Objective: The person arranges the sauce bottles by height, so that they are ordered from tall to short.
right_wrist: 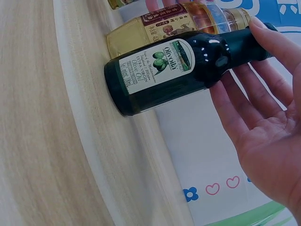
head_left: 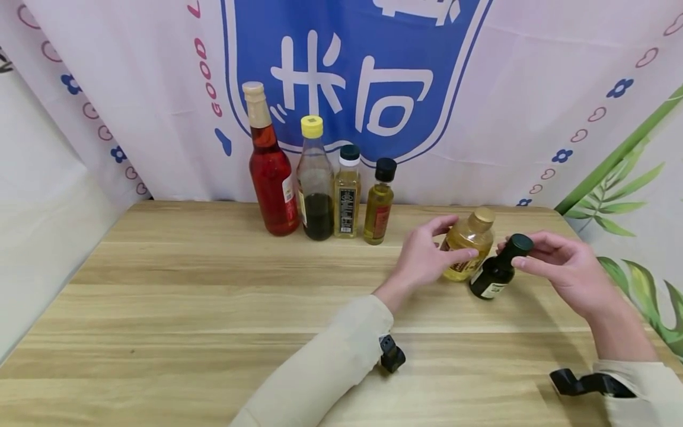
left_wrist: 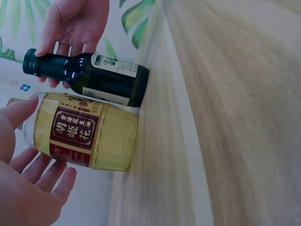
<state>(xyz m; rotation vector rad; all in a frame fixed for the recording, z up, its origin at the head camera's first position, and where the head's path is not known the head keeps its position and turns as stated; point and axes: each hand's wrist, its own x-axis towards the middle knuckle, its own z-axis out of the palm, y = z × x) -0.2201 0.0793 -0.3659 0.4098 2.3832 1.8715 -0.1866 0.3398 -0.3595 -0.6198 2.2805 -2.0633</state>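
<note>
My left hand point(head_left: 424, 252) is around a clear peanut oil bottle point(left_wrist: 75, 132) with yellow oil and a dark red label, thumb in front and fingers at its far side. Beside it, my right hand point(head_left: 571, 273) pinches the neck of a dark green olive oil bottle point(right_wrist: 150, 70), thumb across the neck and fingers behind. The olive oil bottle leans a little, its base at the tabletop. In the head view it overlaps the peanut oil bottle's lower right side.
Along the back edge of the wooden table point(head_left: 213, 320) stand a tall red bottle point(head_left: 272, 184), a yellow-capped bottle of dark liquid point(head_left: 318, 213), a square oil bottle point(head_left: 347, 201) and a small black-capped oil bottle point(head_left: 379, 210). A printed curtain point(head_left: 176, 118) hangs behind.
</note>
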